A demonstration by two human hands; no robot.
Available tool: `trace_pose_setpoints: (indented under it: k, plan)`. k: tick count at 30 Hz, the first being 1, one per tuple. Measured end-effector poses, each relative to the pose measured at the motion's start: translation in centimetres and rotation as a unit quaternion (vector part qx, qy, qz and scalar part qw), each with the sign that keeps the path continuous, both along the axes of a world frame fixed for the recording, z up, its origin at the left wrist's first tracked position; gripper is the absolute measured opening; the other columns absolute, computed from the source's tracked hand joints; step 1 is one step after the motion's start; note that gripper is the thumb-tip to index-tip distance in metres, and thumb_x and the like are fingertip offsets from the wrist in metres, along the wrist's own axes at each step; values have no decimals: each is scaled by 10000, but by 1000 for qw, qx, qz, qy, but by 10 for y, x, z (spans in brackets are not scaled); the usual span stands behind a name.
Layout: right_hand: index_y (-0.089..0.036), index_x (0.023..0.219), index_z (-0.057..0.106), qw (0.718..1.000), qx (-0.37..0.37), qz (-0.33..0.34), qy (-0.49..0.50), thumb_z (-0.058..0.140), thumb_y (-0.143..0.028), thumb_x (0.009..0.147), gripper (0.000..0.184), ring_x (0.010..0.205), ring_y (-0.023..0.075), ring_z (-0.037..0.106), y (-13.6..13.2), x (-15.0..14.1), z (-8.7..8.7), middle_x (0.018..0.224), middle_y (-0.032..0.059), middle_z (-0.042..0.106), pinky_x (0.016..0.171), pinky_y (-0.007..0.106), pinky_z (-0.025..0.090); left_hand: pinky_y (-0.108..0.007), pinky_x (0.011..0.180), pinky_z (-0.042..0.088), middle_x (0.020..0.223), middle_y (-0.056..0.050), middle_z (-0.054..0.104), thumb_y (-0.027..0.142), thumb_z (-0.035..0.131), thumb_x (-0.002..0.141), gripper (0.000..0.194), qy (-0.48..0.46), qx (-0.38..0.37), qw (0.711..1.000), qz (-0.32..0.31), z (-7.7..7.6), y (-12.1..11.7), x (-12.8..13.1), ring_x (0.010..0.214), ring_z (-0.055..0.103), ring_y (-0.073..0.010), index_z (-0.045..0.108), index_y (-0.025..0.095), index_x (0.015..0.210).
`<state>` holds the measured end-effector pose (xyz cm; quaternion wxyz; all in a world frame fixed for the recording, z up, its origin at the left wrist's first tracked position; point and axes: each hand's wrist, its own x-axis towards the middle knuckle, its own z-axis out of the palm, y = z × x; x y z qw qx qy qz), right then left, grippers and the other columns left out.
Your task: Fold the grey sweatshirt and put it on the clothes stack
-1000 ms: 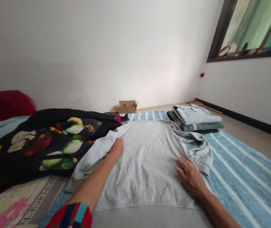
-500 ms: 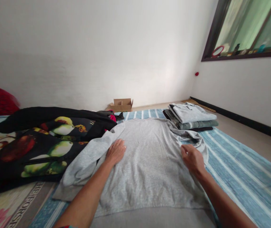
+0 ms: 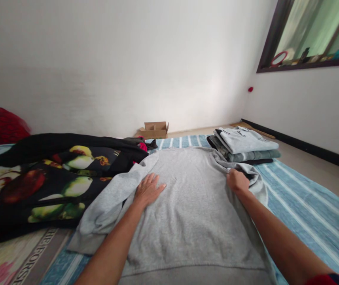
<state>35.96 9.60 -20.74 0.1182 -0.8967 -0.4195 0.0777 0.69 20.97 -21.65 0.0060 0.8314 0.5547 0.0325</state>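
Note:
A light grey sweatshirt [image 3: 191, 202] lies spread flat on a blue striped mat [image 3: 302, 206], its hem toward me. My left hand [image 3: 148, 190] rests flat on its left side, fingers apart, beside the crumpled left sleeve [image 3: 110, 206]. My right hand [image 3: 237, 180] is closed on the fabric at the right shoulder, where the bunched right sleeve [image 3: 256, 182] begins.
A stack of folded clothes [image 3: 243, 145] sits at the far right of the mat. A black blanket with a fruit print [image 3: 47, 174] lies heaped on the left, a red cushion [image 3: 0, 126] behind it. A small cardboard box [image 3: 154, 130] stands by the wall.
My right hand has moved away from me, from lying flat near the hem up to the right shoulder, and closed on the cloth. My left hand shifted slightly onto the chest.

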Motion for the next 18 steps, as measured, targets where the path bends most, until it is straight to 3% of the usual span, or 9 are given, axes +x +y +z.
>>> trace_pose_setpoints:
  k: [5, 9, 18]
  plan:
    - [-147, 1109, 615, 1000, -6, 7, -29, 399, -389, 915, 377, 999, 298, 635, -7, 11, -4, 1037, 175, 673, 796, 380, 469, -389, 1108, 282, 1368, -137, 501, 297, 291, 911, 465, -73, 39, 995, -46, -12, 14, -10, 1316, 388, -229, 558, 103, 1240]
    - [-182, 1035, 647, 1000, -4, 12, -22, 422, -447, 897, 374, 1003, 288, 628, -9, 17, -7, 1050, 147, 673, 768, 339, 465, -336, 1103, 314, 1325, -122, 542, 147, 292, 853, 451, -85, 51, 994, -46, -17, 22, -16, 1274, 437, -179, 565, 83, 1206]
    - [-186, 982, 670, 1000, 2, -19, -18, 420, -460, 884, 384, 987, 288, 622, -10, 24, -6, 1027, 138, 668, 716, 319, 456, -347, 1082, 342, 1206, -75, 598, 138, 334, 841, 354, -104, 64, 990, -63, -16, 14, -16, 1212, 475, -177, 596, 175, 1075]
